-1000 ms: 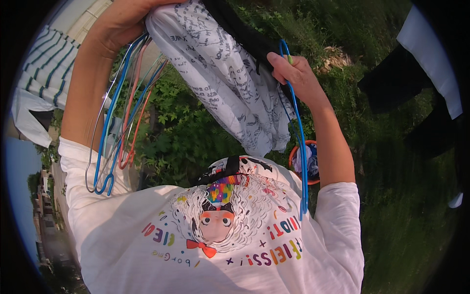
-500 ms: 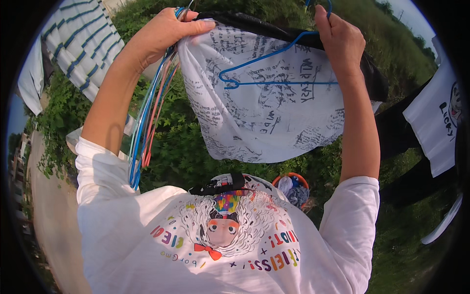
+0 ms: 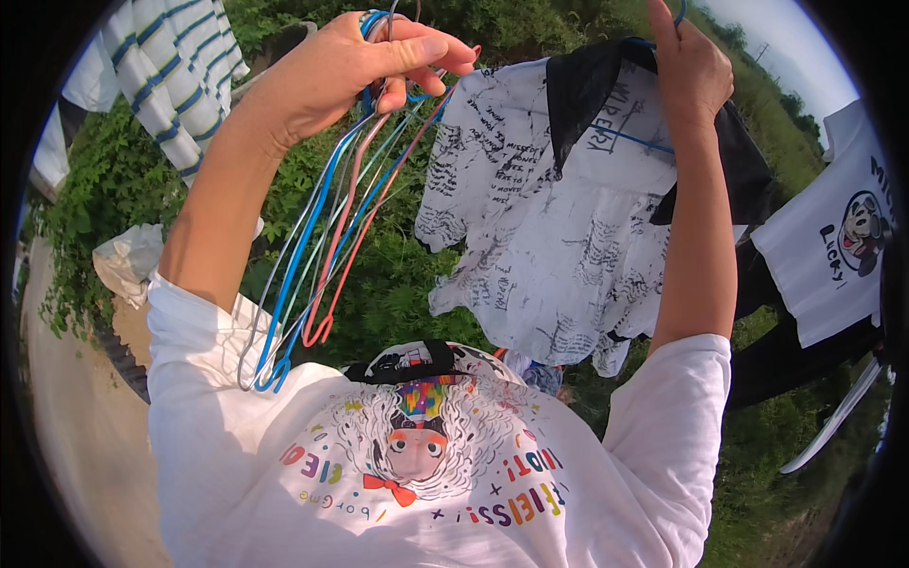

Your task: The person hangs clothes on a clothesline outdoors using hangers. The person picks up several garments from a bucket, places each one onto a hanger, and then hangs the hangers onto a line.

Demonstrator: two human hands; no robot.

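Note:
My right hand (image 3: 696, 76) is closed high up around the hook of a blue wire hanger (image 3: 632, 138). From that hanger hangs a white shirt (image 3: 544, 227) with black scribbled lettering and a black collar (image 3: 582, 95). My left hand (image 3: 383, 71) carries a bunch of thin coloured hangers (image 3: 331, 218), blue, pink, grey and pale green, dangling below the palm toward my left sleeve. Its thumb and forefinger stretch toward the shirt's left shoulder; whether they touch the cloth I cannot tell.
White shirts with a printed figure (image 3: 843, 237) and dark trousers hang at the right. A striped cloth (image 3: 175, 71) hangs at the upper left. Green bushes (image 3: 379, 284) fill the middle, a pale path (image 3: 85, 407) runs along the left, and laundry (image 3: 542, 377) shows partly below the shirt.
My left hand has let go of the shirt's left shoulder and the hangers have swung right. The shirt has dropped open from a gathered bundle and now hangs lower from the blue hanger.

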